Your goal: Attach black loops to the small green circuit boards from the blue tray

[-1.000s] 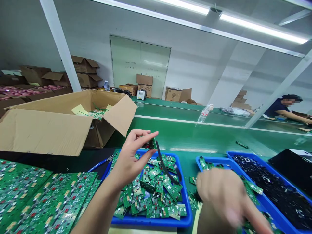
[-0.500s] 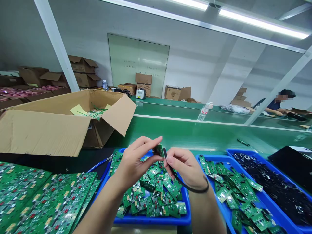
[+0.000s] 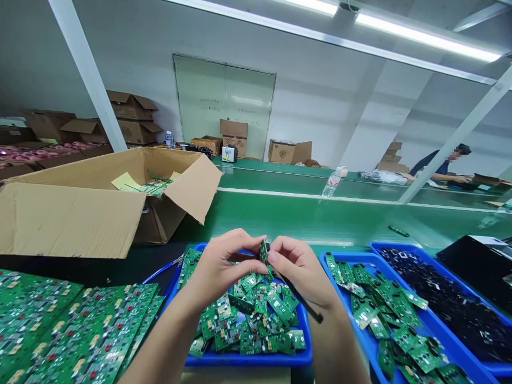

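Above the middle blue tray, my left hand [image 3: 222,266] grips a small green circuit board [image 3: 263,250] upright between thumb and fingers. Fingers of my right hand [image 3: 298,266] are pinched against the board's right side, on a small black part [image 3: 268,245] partly hidden by the fingertips. From under that hand a thin black strip [image 3: 302,300] runs down along the wrist; what it is I cannot make out. Below both hands, the middle blue tray [image 3: 248,361] is heaped with loose small circuit boards [image 3: 262,304].
Large circuit board panels [image 3: 88,330] lie at left, beside blue-handled pliers [image 3: 163,269]. Behind them stands an open cardboard box [image 3: 72,213]. To the right are a blue tray of boards [image 3: 370,368] and a blue tray of black parts [image 3: 436,288]. A bottle [image 3: 333,183] and another person [image 3: 436,166] are farther back.
The board has turned more edge-on, and my right fingers have closed in against it. The black strip has swung from a curve around the wrist to a straighter line.
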{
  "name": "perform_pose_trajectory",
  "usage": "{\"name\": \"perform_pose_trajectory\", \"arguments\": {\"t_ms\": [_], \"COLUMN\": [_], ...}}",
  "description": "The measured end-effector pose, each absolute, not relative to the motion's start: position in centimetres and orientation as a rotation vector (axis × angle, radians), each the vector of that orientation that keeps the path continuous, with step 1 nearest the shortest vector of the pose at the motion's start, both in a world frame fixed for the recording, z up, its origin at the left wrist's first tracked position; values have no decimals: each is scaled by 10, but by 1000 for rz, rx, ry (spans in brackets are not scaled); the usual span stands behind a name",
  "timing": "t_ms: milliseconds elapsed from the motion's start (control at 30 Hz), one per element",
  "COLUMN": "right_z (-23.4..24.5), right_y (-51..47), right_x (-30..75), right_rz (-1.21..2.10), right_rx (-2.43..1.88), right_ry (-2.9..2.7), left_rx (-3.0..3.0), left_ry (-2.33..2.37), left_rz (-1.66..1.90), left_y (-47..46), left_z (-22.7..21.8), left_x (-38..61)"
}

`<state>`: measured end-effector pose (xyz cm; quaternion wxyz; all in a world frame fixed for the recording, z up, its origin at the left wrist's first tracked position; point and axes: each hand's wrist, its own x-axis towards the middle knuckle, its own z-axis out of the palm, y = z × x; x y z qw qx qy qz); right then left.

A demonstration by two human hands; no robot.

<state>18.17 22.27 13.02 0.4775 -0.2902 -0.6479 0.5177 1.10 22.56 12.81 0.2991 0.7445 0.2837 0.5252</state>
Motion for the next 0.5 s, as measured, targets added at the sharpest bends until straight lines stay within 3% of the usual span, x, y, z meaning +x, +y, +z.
{"name": "perform_pose_trajectory", "arguments": {"t_ms": [233, 400, 500], "right_z": [125, 128, 129], "right_y": [219, 211, 209], "right_x": [180, 180, 177], "right_rz": [1196, 981, 1056], "right_rx": [-755, -865, -823], "right_ry": [-1562, -1530, -1498], "left_rx": [1679, 1898, 2022], "left_ry": [829, 861, 884], "left_rz": [1443, 1573, 1650], "left_y": [227, 234, 235], "left_z": [127, 123, 122], "left_x": [19, 14, 12]}}
